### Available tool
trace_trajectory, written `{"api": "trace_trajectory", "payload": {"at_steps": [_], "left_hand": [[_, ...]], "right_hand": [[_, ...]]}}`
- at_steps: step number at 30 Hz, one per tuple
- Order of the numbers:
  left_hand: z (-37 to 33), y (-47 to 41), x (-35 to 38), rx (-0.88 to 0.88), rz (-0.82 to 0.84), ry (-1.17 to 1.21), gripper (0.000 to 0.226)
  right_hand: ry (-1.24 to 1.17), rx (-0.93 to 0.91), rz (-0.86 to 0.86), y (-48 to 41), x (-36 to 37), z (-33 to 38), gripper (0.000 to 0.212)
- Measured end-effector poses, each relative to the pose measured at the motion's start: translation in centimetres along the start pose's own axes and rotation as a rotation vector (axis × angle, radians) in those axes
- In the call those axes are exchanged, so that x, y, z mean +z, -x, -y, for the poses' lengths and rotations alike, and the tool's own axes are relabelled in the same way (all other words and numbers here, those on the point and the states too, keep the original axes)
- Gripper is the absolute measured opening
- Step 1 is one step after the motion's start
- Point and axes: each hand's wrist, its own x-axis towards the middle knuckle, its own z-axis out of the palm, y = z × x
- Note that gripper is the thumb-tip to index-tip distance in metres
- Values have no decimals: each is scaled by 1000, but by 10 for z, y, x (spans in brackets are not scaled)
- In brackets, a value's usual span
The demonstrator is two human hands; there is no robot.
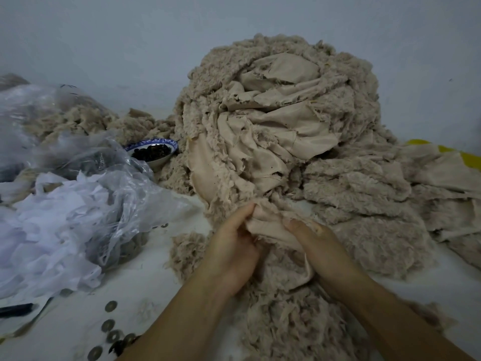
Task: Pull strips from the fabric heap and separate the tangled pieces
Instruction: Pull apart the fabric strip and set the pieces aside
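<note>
A beige fleece heap point(286, 121) stands on the white bench point(156, 290) against the wall, with a clear bag point(125, 194) of white scraps to its left. At the heap's near foot the left hand point(231, 254) and right hand point(322, 251), close together, both pinch one strip point(270, 227) that runs into the heap. A bowl point(156, 162) of dark pieces sits just beside the heap's left, and ringed discs point(110, 306) lie at near left.

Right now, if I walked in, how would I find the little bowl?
Find the tall beige fabric heap in the middle. At its left foot, next to the clear plastic bag, sits the bowl. It alone is a white dish with a blue-patterned rim, holding small dark bits.
</note>
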Motion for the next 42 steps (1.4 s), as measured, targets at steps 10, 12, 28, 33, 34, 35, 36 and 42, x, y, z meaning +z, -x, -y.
{"api": "trace_trajectory", "payload": {"at_steps": [10, 12, 28, 33, 34, 35, 36, 42], "left_hand": [[-19, -6, -14, 66, -36, 270, 21], [-16, -8, -15, 52, -28, 238, 25], [6, -5, -2, 145, -123, -138, 36], [5, -5, -1, 139, -97, -56, 33], [4, -7, -3, 131, -89, -27, 32], [1, -8, -4, 137, -82, 13, 27], [-4, -10, -7, 159, -91, 66, 25], [-16, -9, -18, 184, -67, 197, 22]], "right_hand": [[59, 89, 112, 2, -10, -6, 73], [85, 95, 86, 1, -11, -6, 70], [249, -124, 64, 3, 14, 0, 52], [-26, -88, -17, 0, 8, -1, 36], [-79, -71, -18, 0, 7, -1, 35], [-135, -63, -27, -1, 5, -1, 35], [-206, -56, -47, -2, 2, 0, 35], [-518, 46, -204, -10, -24, 9, 46]]}}
